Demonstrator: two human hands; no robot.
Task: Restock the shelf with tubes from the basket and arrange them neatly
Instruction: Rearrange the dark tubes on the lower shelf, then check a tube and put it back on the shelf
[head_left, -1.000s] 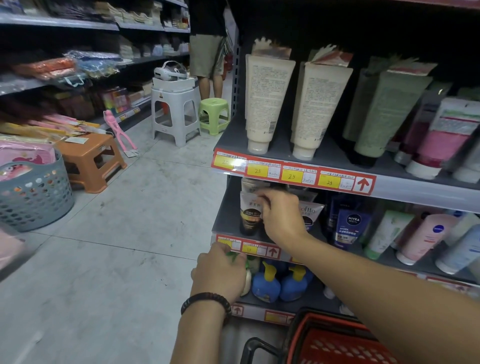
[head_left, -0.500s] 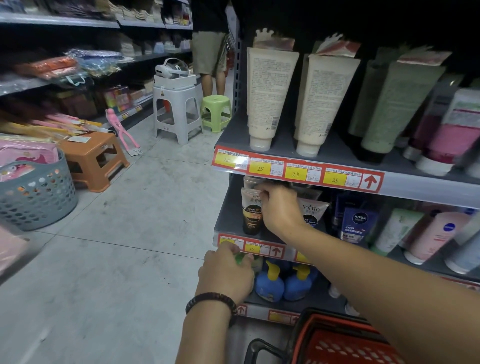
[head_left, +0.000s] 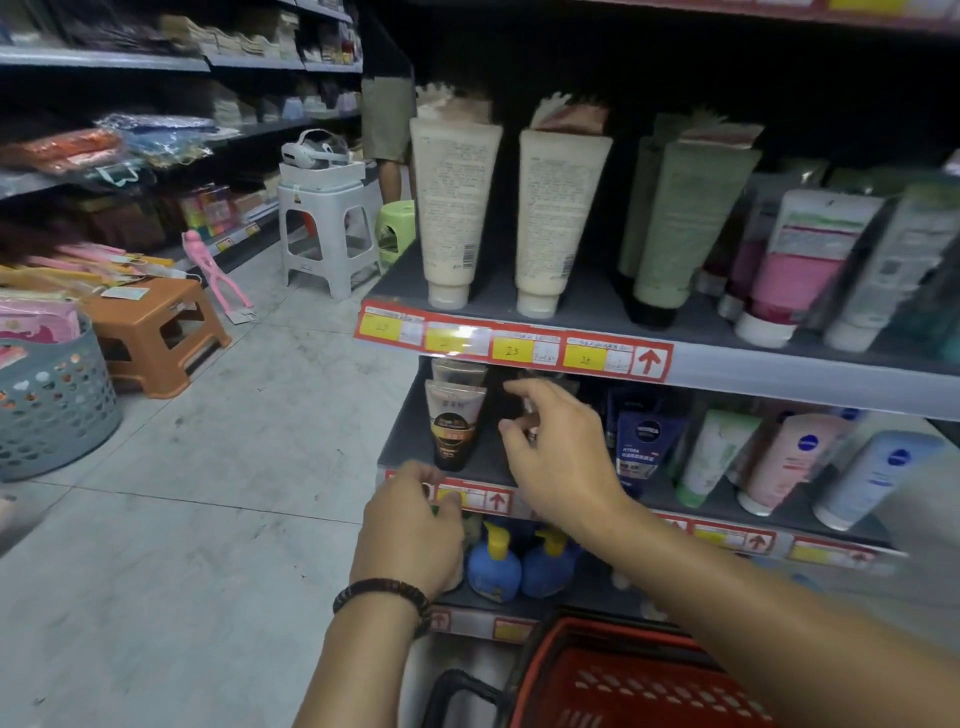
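Note:
The middle shelf holds a cream-and-black tube at its left end, then dark blue, green-white, pink and pale blue tubes. My right hand hovers just right of the cream-and-black tube with thumb and fingers apart, hiding the tube behind it. My left hand, with a bead bracelet, is closed on a mostly hidden tube with a green tip, at the shelf's price strip. The red basket sits at the bottom under my right forearm.
Tall cream tubes and green tubes stand on the upper shelf. Blue pump bottles fill the lower shelf. In the aisle stand a grey basket, an orange stool, a white stool and a person.
My right hand has let go of the top of the tube on the middle shelf, drawn back and spread its fingers. My left hand has risen slightly toward the price strip.

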